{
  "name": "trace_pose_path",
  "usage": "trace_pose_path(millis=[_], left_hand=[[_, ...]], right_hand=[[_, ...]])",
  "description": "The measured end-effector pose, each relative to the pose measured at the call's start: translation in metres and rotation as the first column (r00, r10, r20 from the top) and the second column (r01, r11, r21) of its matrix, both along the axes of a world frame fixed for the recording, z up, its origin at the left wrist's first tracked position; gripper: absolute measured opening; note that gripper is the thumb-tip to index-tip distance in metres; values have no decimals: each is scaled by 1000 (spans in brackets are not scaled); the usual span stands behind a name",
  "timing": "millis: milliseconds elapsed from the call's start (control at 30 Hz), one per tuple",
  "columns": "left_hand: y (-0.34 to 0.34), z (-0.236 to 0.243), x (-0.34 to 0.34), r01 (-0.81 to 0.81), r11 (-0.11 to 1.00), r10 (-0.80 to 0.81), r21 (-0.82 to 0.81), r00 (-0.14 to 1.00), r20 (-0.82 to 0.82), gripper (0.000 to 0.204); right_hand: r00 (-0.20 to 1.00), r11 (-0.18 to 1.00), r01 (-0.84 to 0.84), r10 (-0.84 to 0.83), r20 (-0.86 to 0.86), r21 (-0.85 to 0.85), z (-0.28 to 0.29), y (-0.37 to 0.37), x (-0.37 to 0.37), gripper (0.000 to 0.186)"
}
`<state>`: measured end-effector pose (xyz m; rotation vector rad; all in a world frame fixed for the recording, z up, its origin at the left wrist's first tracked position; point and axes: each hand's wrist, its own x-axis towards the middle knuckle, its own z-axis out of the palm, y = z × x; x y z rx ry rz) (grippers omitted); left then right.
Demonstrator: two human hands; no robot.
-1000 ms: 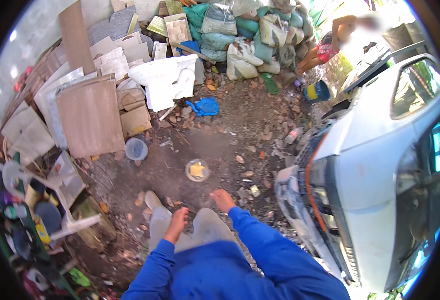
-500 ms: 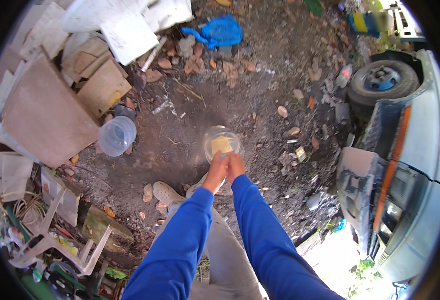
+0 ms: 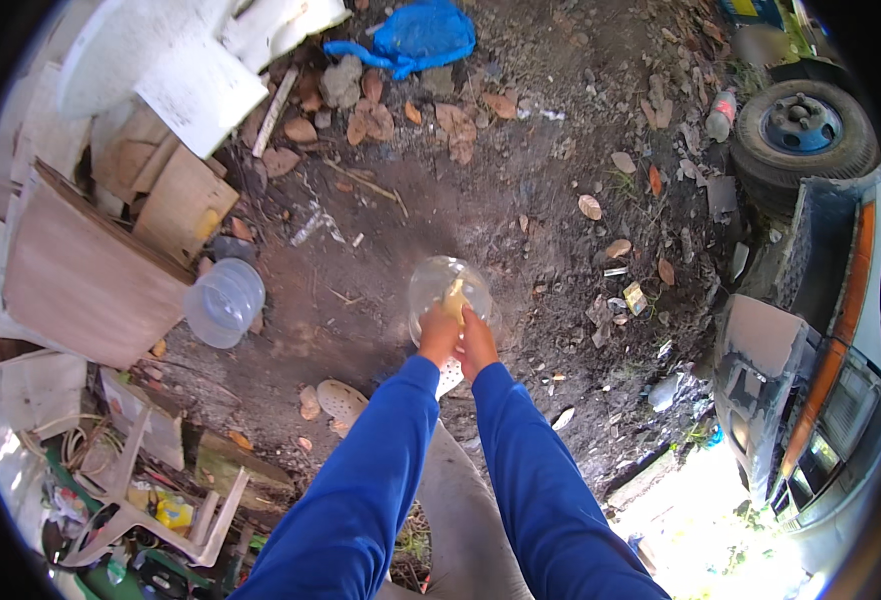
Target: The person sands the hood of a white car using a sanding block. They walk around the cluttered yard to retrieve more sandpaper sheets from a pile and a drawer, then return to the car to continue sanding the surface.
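Note:
Low before me, my left hand (image 3: pixel 439 332) and my right hand (image 3: pixel 477 342) are close together, fingers closed on a soft yellow piece, possibly a sponge or cloth (image 3: pixel 455 291). It is bunched between them, over a clear round plastic container (image 3: pixel 433 275) on the dirt, whose near side they hide. Under them, near my feet, a light perforated clog (image 3: pixel 341 402) shows on the left. To the left stands a translucent plastic tub (image 3: pixel 223 300).
Stacked boards (image 3: pixel 96 265) and white slabs fill the left, with a broken plastic chair (image 3: pixel 206 540) below. A parked vehicle's bumper (image 3: pixel 761 390) and blue-rimmed tyre (image 3: pixel 801 130) line the right. A blue bag (image 3: pixel 421 35) and dry leaves lie ahead.
My view has tipped down toward the ground. My hands came down together from apart onto the yellow piece, which was lying flat in the container and is now bunched in my fingers.

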<state>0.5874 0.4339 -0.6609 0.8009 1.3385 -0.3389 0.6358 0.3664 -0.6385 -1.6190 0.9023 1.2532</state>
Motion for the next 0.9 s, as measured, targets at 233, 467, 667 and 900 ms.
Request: trace_pose_path(millis=[233, 467, 667, 900], left_hand=[[-28, 132, -11, 498, 750, -521, 436, 850, -75, 61], [25, 311, 0, 207, 875, -345, 436, 900, 264, 48], [169, 456, 100, 114, 981, -34, -155, 895, 445, 46], [325, 595, 172, 488, 869, -468, 88, 750, 468, 27]], right_hand=[[945, 932, 326, -323, -44, 160, 78, -15, 7, 42], [889, 938, 305, -343, 302, 165, 283, 12, 53, 56], [906, 909, 4, -180, 384, 416, 461, 66, 116, 63], [851, 871, -119, -159, 501, 477, 588, 170, 177, 64]])
